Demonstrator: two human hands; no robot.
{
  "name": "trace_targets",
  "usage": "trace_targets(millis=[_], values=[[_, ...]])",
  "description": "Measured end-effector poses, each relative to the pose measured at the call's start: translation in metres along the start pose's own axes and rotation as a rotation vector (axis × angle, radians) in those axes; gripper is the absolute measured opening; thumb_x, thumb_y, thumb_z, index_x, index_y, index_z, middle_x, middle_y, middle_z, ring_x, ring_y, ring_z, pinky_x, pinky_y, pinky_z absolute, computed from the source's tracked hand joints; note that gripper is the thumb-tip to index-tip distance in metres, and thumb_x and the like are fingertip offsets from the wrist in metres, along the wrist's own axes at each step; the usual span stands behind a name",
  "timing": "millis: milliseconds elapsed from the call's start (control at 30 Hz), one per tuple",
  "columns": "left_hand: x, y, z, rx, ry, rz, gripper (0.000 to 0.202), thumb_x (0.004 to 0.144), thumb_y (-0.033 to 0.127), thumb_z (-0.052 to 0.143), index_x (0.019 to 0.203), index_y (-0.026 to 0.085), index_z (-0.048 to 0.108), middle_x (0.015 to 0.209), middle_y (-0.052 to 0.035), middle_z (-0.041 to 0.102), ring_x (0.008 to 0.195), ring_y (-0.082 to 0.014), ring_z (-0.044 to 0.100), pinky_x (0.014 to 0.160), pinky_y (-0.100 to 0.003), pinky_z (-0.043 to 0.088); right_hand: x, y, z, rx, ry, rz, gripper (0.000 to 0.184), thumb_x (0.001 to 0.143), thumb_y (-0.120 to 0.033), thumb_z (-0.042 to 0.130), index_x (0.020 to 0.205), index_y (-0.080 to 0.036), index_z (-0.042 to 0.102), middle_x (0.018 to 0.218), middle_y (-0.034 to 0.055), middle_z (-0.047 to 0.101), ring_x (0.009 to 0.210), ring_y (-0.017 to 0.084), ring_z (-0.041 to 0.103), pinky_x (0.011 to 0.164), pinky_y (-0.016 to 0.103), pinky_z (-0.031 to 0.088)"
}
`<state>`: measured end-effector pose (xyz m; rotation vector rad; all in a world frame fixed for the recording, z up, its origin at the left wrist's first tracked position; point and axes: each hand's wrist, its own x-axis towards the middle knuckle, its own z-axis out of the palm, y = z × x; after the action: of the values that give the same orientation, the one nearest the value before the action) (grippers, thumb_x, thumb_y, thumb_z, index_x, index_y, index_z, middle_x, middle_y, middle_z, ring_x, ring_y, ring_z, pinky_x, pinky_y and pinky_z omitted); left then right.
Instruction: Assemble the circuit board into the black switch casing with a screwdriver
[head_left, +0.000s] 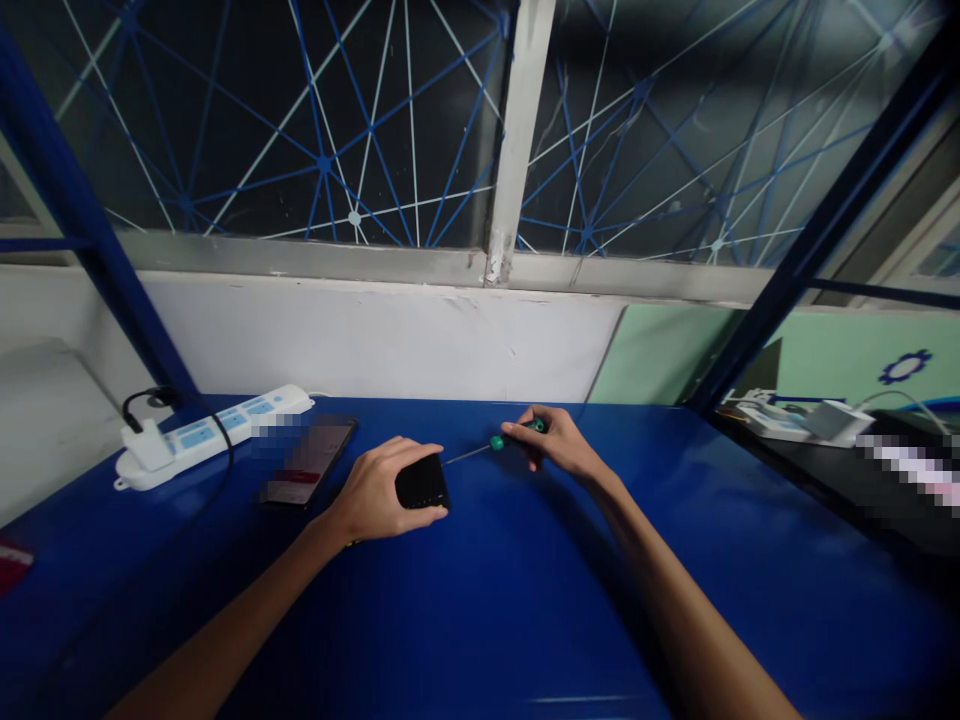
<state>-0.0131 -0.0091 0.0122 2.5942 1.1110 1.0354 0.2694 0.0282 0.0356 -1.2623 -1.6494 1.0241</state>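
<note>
My left hand point(375, 488) is closed around a small black box-shaped device point(421, 482) that rests on the blue table point(525, 600). My right hand point(553, 440) grips a thin screwdriver point(480, 450) with a green handle. Its metal shaft points left toward the black device, and the tip lies close to the device's upper right edge.
A dark phone point(307, 462) lies flat to the left of my left hand. Behind it a white power strip point(214, 432) carries a plugged charger with a black cable. A white wall and window run along the back. A dark side table with white items point(795, 418) stands to the right.
</note>
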Motion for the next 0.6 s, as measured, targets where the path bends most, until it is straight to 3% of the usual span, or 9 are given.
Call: trace_targets(millis=[133,300,400,500,600], values=[[-0.0006,-0.0002,0.0,0.005,0.001,0.014,0.06,0.067,0.047,0.074,0.119,0.02,0.062,0.103,-0.0089,0.068,0.093,-0.0257,0.063,0.081,-0.042,0.053,0.0018,0.0016,0.0005,-0.183,0.114,-0.041,0.045,0.074,-0.06,0.066,0.062,-0.02,0.05,0.041,-0.0052,0.047,0.035,0.007,0.04,0.036,0.022,0.029],[-0.0006,0.0011,-0.0028,-0.007,0.009,0.016,0.057,0.069,0.045,0.073,0.119,0.019,0.061,0.104,-0.0096,0.068,0.093,-0.0258,0.063,0.082,-0.043,0.052,0.0032,0.0074,-0.0001,-0.316,0.077,0.05,0.061,0.08,-0.071,0.048,0.046,-0.021,0.038,0.036,-0.0037,0.038,0.035,0.008,0.038,0.038,0.023,0.03],[-0.0005,0.0002,-0.0041,-0.004,0.007,0.013,0.058,0.069,0.045,0.074,0.12,0.018,0.061,0.105,-0.0102,0.068,0.094,-0.026,0.062,0.084,-0.044,0.052,0.0003,0.0074,-0.0008,-0.133,-0.044,0.102,0.052,0.082,-0.069,0.048,0.06,-0.021,0.045,0.039,-0.0037,0.044,0.034,0.012,0.045,0.037,0.025,0.035],[-0.0002,-0.0012,-0.0047,0.006,0.012,0.02,0.059,0.069,0.046,0.073,0.12,0.018,0.061,0.105,-0.01,0.068,0.094,-0.026,0.062,0.084,-0.044,0.052,-0.0041,0.0026,-0.0026,0.042,-0.189,0.11,0.039,0.072,-0.052,0.071,0.085,-0.024,0.048,0.045,-0.0063,0.052,0.036,0.014,0.049,0.036,0.026,0.039],[0.0003,-0.0018,-0.0051,0.018,0.029,0.019,0.057,0.07,0.044,0.073,0.119,0.018,0.061,0.105,-0.01,0.068,0.094,-0.0259,0.062,0.084,-0.043,0.052,-0.0052,-0.0014,-0.0025,0.072,-0.205,0.082,0.038,0.072,-0.047,0.073,0.086,-0.024,0.047,0.045,-0.0055,0.054,0.035,0.014,0.05,0.037,0.026,0.041]])
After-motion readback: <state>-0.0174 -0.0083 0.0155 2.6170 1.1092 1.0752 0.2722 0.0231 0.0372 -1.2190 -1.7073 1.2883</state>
